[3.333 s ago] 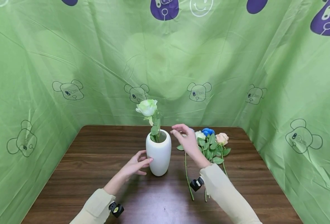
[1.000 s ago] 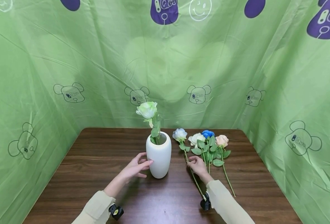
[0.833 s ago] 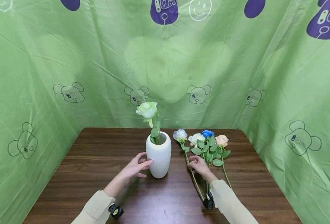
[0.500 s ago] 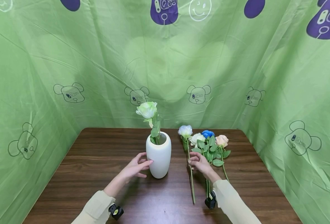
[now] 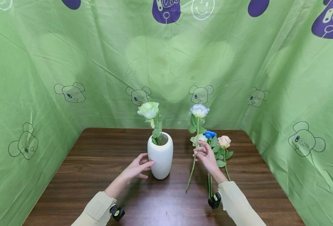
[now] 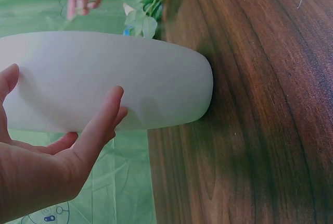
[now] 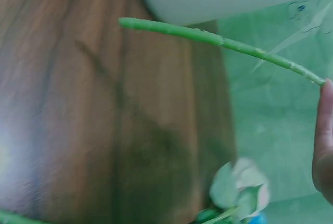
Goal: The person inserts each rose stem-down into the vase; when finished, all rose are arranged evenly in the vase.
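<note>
A white vase [image 5: 161, 161] stands upright on the table. In it is one rose [image 5: 148, 110] with pale green and white petals. My left hand [image 5: 137, 168] rests its thumb and fingers, spread apart, against the vase's left side. To the right of the vase, my right hand [image 5: 207, 158] pinches the stem of a pale blue-white rose [image 5: 199, 110]. This rose is raised, its bloom upward and its stem slanting down to the left. In the right wrist view the cut end of the stem [image 7: 171, 28] hangs over the table, with a shadow below it.
Behind and beside my right hand lie a blue rose [image 5: 210, 134], a cream-white rose [image 5: 201, 138] and a peach rose [image 5: 224, 141], their leaves bunched together. The dark wooden table [image 5: 98, 153] is enclosed by green printed cloth [image 5: 104, 62].
My right hand went from above the flowers down to the pale blue-white rose's stem, then lifted that rose and tilted it upright. My left hand stayed at the vase.
</note>
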Demonstrator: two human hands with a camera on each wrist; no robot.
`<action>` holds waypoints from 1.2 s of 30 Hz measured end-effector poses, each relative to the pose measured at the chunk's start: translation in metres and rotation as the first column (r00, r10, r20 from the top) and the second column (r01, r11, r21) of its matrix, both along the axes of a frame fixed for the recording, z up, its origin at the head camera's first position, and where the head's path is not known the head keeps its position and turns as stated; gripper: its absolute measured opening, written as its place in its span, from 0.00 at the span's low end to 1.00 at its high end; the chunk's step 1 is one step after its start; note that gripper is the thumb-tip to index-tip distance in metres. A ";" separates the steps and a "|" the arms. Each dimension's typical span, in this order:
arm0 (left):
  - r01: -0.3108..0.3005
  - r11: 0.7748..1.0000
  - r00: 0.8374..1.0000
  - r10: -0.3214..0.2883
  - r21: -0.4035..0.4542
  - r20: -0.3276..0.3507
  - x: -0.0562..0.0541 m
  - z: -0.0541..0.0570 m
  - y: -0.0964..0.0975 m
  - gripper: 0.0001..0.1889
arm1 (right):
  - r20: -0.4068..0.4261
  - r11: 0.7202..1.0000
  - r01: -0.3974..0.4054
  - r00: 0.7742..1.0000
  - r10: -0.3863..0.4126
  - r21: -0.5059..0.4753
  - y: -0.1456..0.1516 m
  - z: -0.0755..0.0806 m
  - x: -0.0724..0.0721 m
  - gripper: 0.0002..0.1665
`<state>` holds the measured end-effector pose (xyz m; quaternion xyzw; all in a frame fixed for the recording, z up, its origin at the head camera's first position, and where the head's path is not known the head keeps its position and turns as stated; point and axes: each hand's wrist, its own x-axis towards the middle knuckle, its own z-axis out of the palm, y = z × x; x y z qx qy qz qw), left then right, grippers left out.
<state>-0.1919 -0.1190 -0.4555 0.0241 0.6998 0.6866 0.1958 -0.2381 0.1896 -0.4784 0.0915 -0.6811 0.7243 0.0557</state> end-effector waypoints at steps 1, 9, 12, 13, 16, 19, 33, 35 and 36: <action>0.002 1.000 1.000 -0.002 -0.001 -0.001 0.000 0.000 0.000 0.36 | -0.029 1.000 0.007 1.000 -0.008 -0.025 -0.001 0.006 0.001 0.28; 0.001 1.000 1.000 -0.001 0.000 0.000 -0.001 0.000 -0.001 0.36 | -0.107 0.946 0.028 0.992 -0.066 -0.323 -0.015 0.054 0.010 0.28; -0.003 1.000 1.000 0.003 0.000 -0.001 -0.001 0.000 -0.001 0.37 | -0.114 0.910 0.014 0.991 -0.066 -0.414 -0.021 0.072 0.012 0.28; -0.003 1.000 1.000 0.003 -0.001 -0.002 -0.001 0.000 -0.001 0.37 | -0.123 0.902 0.004 0.990 -0.063 -0.432 -0.023 0.079 0.013 0.28; -0.004 1.000 1.000 0.004 -0.001 0.000 -0.002 0.000 -0.001 0.36 | -0.166 0.879 -0.023 0.984 -0.064 -0.476 -0.029 0.097 0.013 0.29; -0.003 1.000 1.000 0.003 0.002 0.000 -0.002 0.000 -0.001 0.36 | -0.213 0.850 -0.053 0.975 -0.070 -0.524 -0.035 0.116 0.013 0.29; 0.009 1.000 1.000 -0.009 -0.003 -0.004 -0.002 -0.001 -0.001 0.36 | -0.346 0.814 -0.063 0.922 -0.173 -0.577 -0.062 0.169 -0.001 0.29; 0.012 1.000 1.000 -0.013 -0.003 -0.006 -0.002 -0.002 -0.001 0.36 | -0.369 0.857 -0.061 0.916 -0.155 -0.511 -0.067 0.167 -0.003 0.28; 0.016 1.000 1.000 -0.016 -0.006 -0.011 -0.002 -0.002 -0.001 0.36 | -0.382 0.879 -0.061 0.913 -0.142 -0.473 -0.070 0.166 -0.003 0.28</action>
